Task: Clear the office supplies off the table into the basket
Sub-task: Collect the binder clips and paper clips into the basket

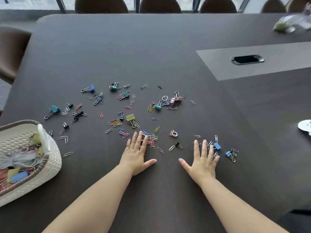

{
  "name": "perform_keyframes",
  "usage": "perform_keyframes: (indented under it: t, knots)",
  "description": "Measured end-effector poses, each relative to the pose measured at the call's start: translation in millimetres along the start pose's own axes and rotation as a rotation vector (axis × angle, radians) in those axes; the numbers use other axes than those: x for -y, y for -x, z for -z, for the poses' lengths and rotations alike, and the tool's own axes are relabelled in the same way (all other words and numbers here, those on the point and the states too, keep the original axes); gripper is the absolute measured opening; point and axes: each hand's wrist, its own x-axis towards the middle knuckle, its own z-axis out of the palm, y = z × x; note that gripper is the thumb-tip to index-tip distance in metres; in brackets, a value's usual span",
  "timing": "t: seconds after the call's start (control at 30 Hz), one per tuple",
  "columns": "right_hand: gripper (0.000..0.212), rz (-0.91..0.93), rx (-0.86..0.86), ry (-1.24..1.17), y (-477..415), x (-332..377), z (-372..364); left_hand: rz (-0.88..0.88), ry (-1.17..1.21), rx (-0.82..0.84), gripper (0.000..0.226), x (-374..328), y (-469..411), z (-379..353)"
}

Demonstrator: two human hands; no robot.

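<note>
Coloured paper clips (116, 122) and binder clips, such as a yellow binder clip (130, 117) and a teal binder clip (55, 108), lie scattered across the dark table (168, 47). My left hand (137, 154) lies flat and open, fingertips touching a pile of paper clips (152, 137). My right hand (204, 159) also lies flat with fingers spread, its fingertips among clips beside a blue binder clip (217, 145). A white woven basket (52, 167) at the left edge holds several supplies.
A grey inset panel with a black cable slot (246, 59) sits at the right. A white object (305, 126) lies at the right edge, and a blurred plastic item (292, 22) at the far right. Chairs (159, 5) line the far side.
</note>
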Motion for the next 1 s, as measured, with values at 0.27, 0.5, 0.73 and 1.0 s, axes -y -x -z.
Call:
perform_keyframes:
  t: [0.27, 0.5, 0.73, 1.0]
  knots:
    - [0.105, -0.273, -0.008, -0.059, -20, -78, 4, -0.029, -0.032, -0.002, 0.111, -44, -50, 8]
    - [0.107, -0.13, 0.006, -0.127, -57, -78, 4, -0.003, -0.015, -0.094, 0.103, -47, -56, 6]
    - [0.111, 0.29, -0.001, -0.211, -68, -44, 11, 0.024, 0.072, -0.208, 0.093, -46, -54, 3]
    - [0.111, 0.34, 0.01, -0.043, -90, -34, 11, 0.182, -0.037, -0.063, 0.108, -54, -67, 5]
